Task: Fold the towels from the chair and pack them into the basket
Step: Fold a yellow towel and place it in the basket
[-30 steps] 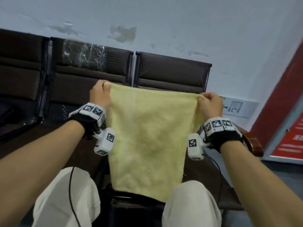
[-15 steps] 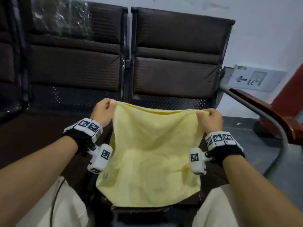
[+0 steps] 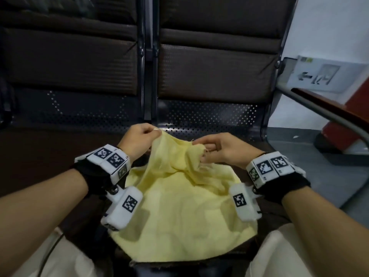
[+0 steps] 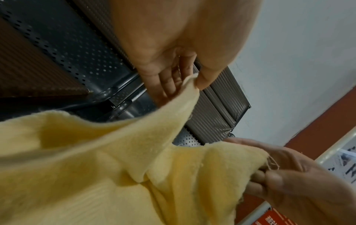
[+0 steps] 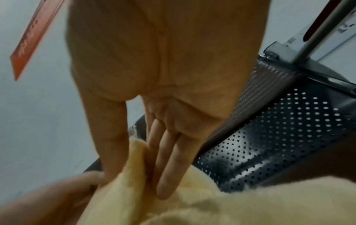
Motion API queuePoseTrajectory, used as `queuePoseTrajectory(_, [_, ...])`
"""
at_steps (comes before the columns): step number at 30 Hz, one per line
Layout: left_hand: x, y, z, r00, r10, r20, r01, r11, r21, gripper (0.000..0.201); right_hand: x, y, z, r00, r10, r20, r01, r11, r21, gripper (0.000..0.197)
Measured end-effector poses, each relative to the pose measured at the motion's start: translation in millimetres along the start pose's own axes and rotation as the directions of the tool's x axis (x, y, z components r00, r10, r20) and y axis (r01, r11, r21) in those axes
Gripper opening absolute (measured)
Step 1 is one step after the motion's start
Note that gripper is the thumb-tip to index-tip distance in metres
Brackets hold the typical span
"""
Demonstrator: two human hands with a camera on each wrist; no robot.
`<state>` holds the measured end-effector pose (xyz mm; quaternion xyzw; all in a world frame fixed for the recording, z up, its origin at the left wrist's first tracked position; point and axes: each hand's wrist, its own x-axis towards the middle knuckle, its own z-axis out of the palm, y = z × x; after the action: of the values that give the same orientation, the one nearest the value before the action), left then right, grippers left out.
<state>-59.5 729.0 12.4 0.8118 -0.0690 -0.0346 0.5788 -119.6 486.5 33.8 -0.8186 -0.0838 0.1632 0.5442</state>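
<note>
A soft pale-yellow cloth towel (image 3: 179, 212) lies spread on the dark brown padded seat of the metal waiting chair (image 3: 209, 76), its near edge hanging at the seat's front rim between the person's cream-trousered knees. The left hand (image 3: 137, 140) pinches one far corner of the towel between thumb and forefinger, lifted just off the seat; the left wrist view shows the thumb tip pressing the cloth edge against the fingers (image 4: 169, 85). The right hand (image 3: 223, 148) grips the other far corner, frayed threads sticking out, with thumb on one side of the cloth and straight fingers (image 5: 169, 164) on the other. The two held corners are close together above the towel's middle, so the cloth between them sags in folds. Behind the towel runs the chair's perforated metal back panel (image 3: 207, 116).
</note>
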Motion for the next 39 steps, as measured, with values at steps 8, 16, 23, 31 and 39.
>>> queuePoseTrajectory(8, [-17.0, 10.0, 0.2, 0.999, 0.051, -0.018, -0.05, 0.998, 0.046, 0.008, -4.4, -18.3, 17.2, 0.964, -0.209, -0.164, 0.096, 0.85, -0.518, 0.016])
queuePoseTrajectory(16, [-29.8, 17.7, 12.7, 0.989, 0.038, 0.141, -0.021, 0.992, -0.121, 0.009, 0.0, -16.0, 29.1, 0.932, -0.278, -0.231, 0.206, 0.934, -0.293, 0.015])
queuePoseTrajectory(23, [-32.3, 24.8, 20.6, 0.973, 0.018, 0.228, 0.04, 0.968, -0.248, 0.011, 13.7, -10.4, 36.0, 0.879, -0.342, -0.334, 0.25, 0.924, -0.289, 0.021])
queuePoseTrajectory(31, [-35.9, 28.1, 17.3, 0.935, -0.007, 0.354, 0.149, 0.915, -0.374, 0.026, 17.9, -4.8, 40.2, 0.878, -0.278, -0.39, 0.187, 0.949, -0.254, 0.02])
queuePoseTrajectory(39, [-35.2, 26.3, 11.9, 0.949, 0.041, 0.313, 0.012, 0.986, -0.165, 0.019, 15.9, -5.8, 41.8, 0.937, -0.145, -0.319, 0.165, 0.986, 0.036, 0.02])
